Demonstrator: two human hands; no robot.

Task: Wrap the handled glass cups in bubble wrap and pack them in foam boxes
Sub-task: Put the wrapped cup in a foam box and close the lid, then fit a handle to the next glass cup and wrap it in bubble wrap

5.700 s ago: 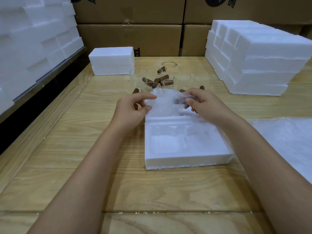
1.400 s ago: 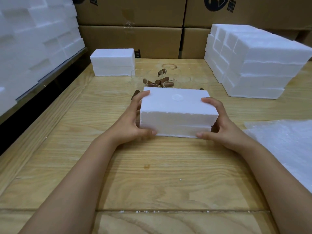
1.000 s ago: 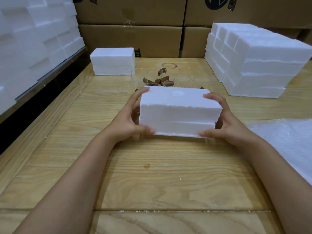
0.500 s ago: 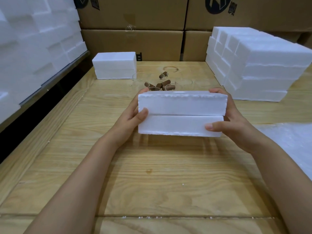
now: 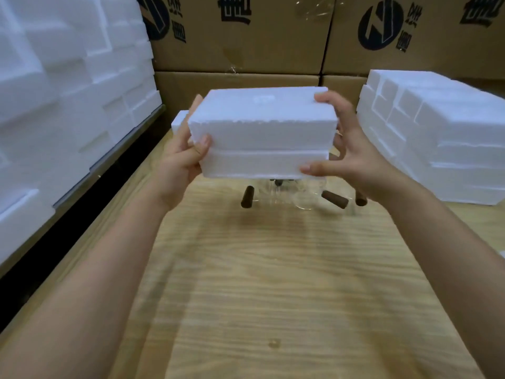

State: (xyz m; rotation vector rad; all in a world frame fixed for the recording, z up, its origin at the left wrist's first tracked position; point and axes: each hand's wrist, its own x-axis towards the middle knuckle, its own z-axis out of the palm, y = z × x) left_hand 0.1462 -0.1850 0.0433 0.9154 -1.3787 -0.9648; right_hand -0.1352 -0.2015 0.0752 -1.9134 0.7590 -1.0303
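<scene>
A closed white foam box (image 5: 262, 132), lid on base, is held up in the air above the wooden table (image 5: 273, 269). My left hand (image 5: 183, 160) grips its left end, thumb on the front face. My right hand (image 5: 352, 154) grips its right end, fingers over the top corner and thumb under the front edge. Below and behind the box, several clear glass cups (image 5: 295, 192) with dark brown handles stand on the table, partly hidden by the box.
A stack of white foam boxes (image 5: 442, 138) stands at the right. More foam boxes (image 5: 54, 91) are piled along the left wall. Another foam box (image 5: 179, 121) peeks out behind my left hand. Cardboard cartons (image 5: 240, 36) line the back.
Both hands have lifted the closed foam box up off the table and away from me. The view has tilted up toward the cartons.
</scene>
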